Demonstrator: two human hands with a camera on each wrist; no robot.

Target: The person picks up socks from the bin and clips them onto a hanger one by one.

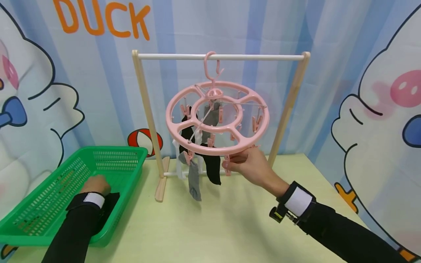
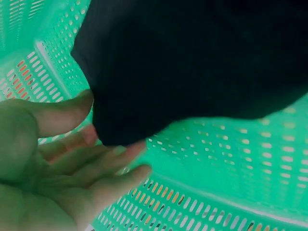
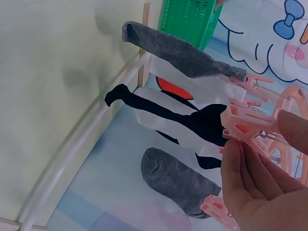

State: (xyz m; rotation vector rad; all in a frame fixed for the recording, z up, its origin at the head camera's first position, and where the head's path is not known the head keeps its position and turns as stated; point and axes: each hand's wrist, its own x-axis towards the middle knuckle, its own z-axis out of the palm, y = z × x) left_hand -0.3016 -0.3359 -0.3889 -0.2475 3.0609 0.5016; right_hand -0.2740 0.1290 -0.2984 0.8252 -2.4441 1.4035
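Observation:
A pink round clip hanger (image 1: 215, 149) hangs by its hook from a white rail. My right hand (image 1: 251, 166) pinches a pink clothespin (image 1: 227, 166) at its front rim, between thumb and fingers; the right wrist view shows this clothespin (image 3: 248, 126) close up. Grey socks (image 1: 194, 180), black socks (image 1: 212, 168) and white ones hang from other clips. Down in the green basket (image 1: 128, 204), my left hand (image 1: 97, 184) is partly hidden in the head view. The left wrist view shows its thumb and fingers holding the edge of a black sock (image 2: 183, 62), whose full shape is cut off.
Wooden posts (image 1: 288, 106) on both sides carry the white rail (image 1: 256, 57), and a lower bar runs behind the socks. The basket stands left of the rack on the pale yellow table (image 1: 210, 226). A printed curtain (image 1: 329, 73) closes off the back.

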